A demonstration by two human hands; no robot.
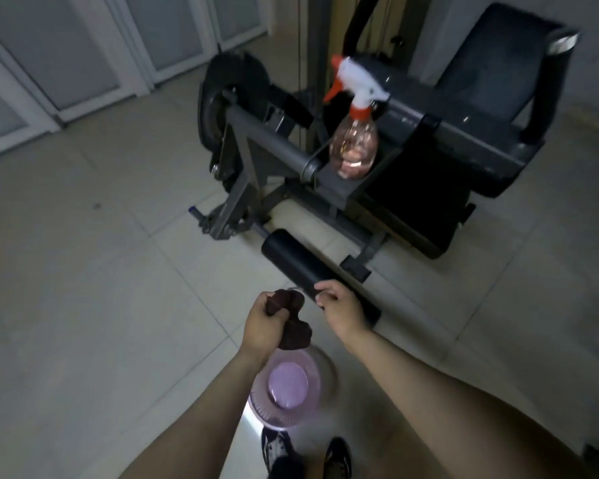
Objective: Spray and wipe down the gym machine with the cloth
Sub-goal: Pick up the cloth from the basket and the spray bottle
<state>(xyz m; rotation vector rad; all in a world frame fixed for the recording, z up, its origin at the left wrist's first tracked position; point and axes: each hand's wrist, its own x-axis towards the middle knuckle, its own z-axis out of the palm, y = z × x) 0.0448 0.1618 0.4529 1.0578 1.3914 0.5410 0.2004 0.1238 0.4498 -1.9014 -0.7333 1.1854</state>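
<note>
Head view: left hand (pixel 263 326) clenched round the bunched cloth (pixel 291 323) over the pink basin (pixel 256 406) at 6 o'clock, probably to catch drips; right hand (pixel 339 311) curled, grasp unclear; spray bottle (pixel 353 146) parked upright on the gym machine (pixel 274 140), 12 o'clock.

Light is dim and grey, strongest from the frosted glass door panels (pixel 83 57) at upper left. Small glints sit on the black padded gym machine seat (pixel 481 140) and the clear pink spray bottle (pixel 353 146). The pink plastic basin (pixel 267 409) is smeared by motion blur. The dark brown cloth (pixel 291 326) shows no texture. The joints of the pale floor tiles (pixel 83 271) bow toward the edges.
</note>
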